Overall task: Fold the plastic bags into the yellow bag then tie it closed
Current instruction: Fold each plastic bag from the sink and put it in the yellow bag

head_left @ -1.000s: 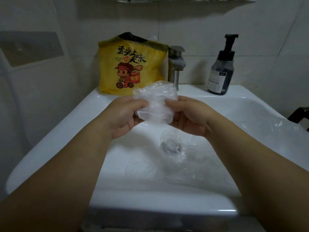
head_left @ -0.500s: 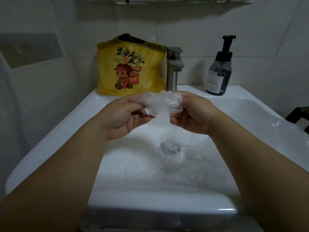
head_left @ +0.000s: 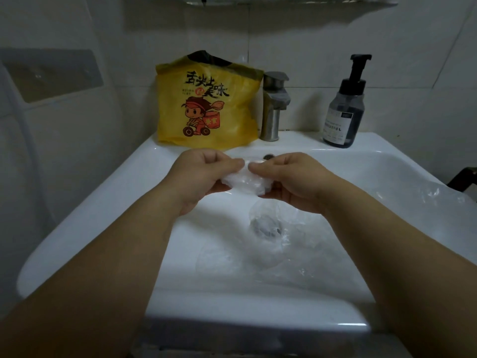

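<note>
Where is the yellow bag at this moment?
In the head view, the yellow bag stands on the back ledge of the sink, left of centre, just left of the faucet.

Left hand (head_left: 204,174) and right hand (head_left: 291,177) side by side, fingers curled, pinching

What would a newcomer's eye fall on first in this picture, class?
The yellow bag, bright with a cartoon print, stands by the wall, left of the tap. In front of it, the left hand and right hand pinch a crumpled clear bag above loose bags lying in the sink.
</note>
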### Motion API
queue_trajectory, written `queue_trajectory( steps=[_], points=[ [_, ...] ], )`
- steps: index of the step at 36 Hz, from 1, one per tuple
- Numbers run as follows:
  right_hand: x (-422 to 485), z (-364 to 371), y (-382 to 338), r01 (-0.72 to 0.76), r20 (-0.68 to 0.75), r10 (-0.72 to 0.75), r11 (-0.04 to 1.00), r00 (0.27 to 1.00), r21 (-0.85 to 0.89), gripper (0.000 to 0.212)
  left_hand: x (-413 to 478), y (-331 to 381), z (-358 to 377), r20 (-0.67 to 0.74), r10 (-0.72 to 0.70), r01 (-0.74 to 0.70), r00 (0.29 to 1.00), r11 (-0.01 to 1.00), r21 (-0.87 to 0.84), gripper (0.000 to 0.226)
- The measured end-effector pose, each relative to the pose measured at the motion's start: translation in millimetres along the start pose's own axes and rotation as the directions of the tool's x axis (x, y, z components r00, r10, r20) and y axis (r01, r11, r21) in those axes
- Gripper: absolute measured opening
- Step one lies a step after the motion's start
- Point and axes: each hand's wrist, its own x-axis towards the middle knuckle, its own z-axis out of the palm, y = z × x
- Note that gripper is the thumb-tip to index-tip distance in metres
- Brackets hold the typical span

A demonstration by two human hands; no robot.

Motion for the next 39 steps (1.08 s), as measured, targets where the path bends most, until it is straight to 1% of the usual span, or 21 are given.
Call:
queue_trajectory(
  steps=[1, 2, 4, 6, 8, 11, 14, 17, 20, 22, 25, 26, 27, 29, 31, 34, 36, 39],
  points=[
    [0.4, 0.8, -0.4, 0.016, -0.022, -0.015, 1.000, 1.000, 0.015, 0.014, 0.3, -1.0, 0.0, -0.005, 0.002, -0.002, 1.000, 1.000, 0.005, 0.013],
    [0.6, 0.9, -1.1, 0.036, -0.042, -0.035, 0.999, 0.999, 0.025, 0.013, 0.6, -1.0, 0.2, -0.015, 0.007, -0.007, 1.000, 1.000, 0.006, 0.014],
    [2.2, 0.8, -1.1, 0.083, -0.067, -0.084, 0.996, 0.994, -0.016, 0.027, 1.0, 0.0, 0.7, -0.034, 0.019, -0.019, 0.999, 1.000, -0.003, 0.018],
    [3.0, 1.0, 0.3, 0.137, -0.088, -0.153, 0.978, 0.984, -0.159, 0.043, 0.4, 0.5, 0.3, -0.035, 0.042, -0.042, 0.999, 0.999, 0.005, 0.021],
    [3.1, 2.0, 1.3, 0.173, -0.100, -0.216, 0.928, 0.971, -0.330, 0.053, -1.3, 0.0, -0.6, -0.027, 0.074, -0.073, 0.997, 0.996, 0.058, 0.025],
    [3.7, 1.4, 3.7, 0.223, -0.087, -0.291, 0.865, 0.953, -0.450, 0.059, -2.7, -0.4, -1.1, -0.029, 0.119, -0.114, 0.993, 0.987, 0.117, 0.028],
    [4.0, 1.3, 5.5, 0.252, -0.077, -0.351, 0.792, 0.933, -0.557, 0.057, -2.7, -0.1, 0.1, -0.046, 0.162, -0.154, 0.986, 0.976, 0.152, 0.030],
    [4.4, 1.9, 6.8, 0.279, -0.072, -0.444, 0.672, 0.893, -0.686, 0.044, -3.2, -0.6, 0.9, -0.070, 0.210, -0.190, 0.975, 0.956, 0.224, 0.027],
    [3.2, 0.3, 5.6, 0.294, -0.036, -0.482, 0.589, 0.876, -0.753, 0.031, -2.2, -1.7, -0.7, -0.102, 0.274, -0.228, 0.956, 0.916, 0.329, 0.018],
    [1.8, -2.8, 3.9, 0.292, -0.017, -0.492, 0.544, 0.871, -0.787, 0.028, -1.9, -2.6, -2.3, -0.082, 0.307, -0.251, 0.948, 0.884, 0.394, 0.010],
    [1.6, -6.8, 2.8, 0.282, -0.004, -0.490, 0.507, 0.872, -0.814, 0.032, -1.4, -3.4, -5.2, -0.003, 0.276, -0.249, 0.961, 0.873, 0.419, 0.006],
    [1.5, -7.5, 2.6, 0.276, -0.006, -0.470, 0.528, 0.883, -0.803, 0.032, -1.4, -2.9, -6.0, 0.021, 0.251, -0.238, 0.968, 0.882, 0.407, 0.006],
    [1.5, -8.2, 2.4, 0.273, -0.014, -0.440, 0.583, 0.898, -0.766, 0.029, -1.3, -1.7, -6.3, 0.036, 0.221, -0.219, 0.975, 0.905, 0.365, 0.006],
    [0.2, -8.6, 1.4, 0.272, -0.017, -0.360, 0.734, 0.933, -0.623, 0.018, -1.1, 1.1, -6.7, 0.056, 0.143, -0.151, 0.988, 0.970, 0.189, 0.002],
    [0.1, -8.5, -0.2, 0.273, -0.012, -0.321, 0.822, 0.947, -0.499, 0.015, -1.9, 4.8, -6.9, 0.058, 0.084, -0.084, 0.995, 0.996, -0.003, 0.008],
    [-1.2, -6.5, -1.2, 0.269, -0.008, -0.291, 0.894, 0.957, -0.358, 0.013, -1.6, 7.3, -6.9, 0.006, 0.055, -0.054, 0.998, 0.990, -0.134, 0.011],
    [-0.6, -5.3, -1.2, 0.258, 0.002, -0.271, 0.917, 0.963, -0.304, 0.011, -0.7, 8.8, -5.6, -0.028, 0.041, -0.046, 0.999, 0.979, -0.200, 0.009],
    [-0.7, -1.8, -0.3, 0.216, 0.053, -0.210, 0.948, 0.976, -0.232, 0.009, 0.3, 10.0, -2.8, -0.061, 0.009, -0.026, 0.998, 0.955, -0.295, 0.005]
  ],
)
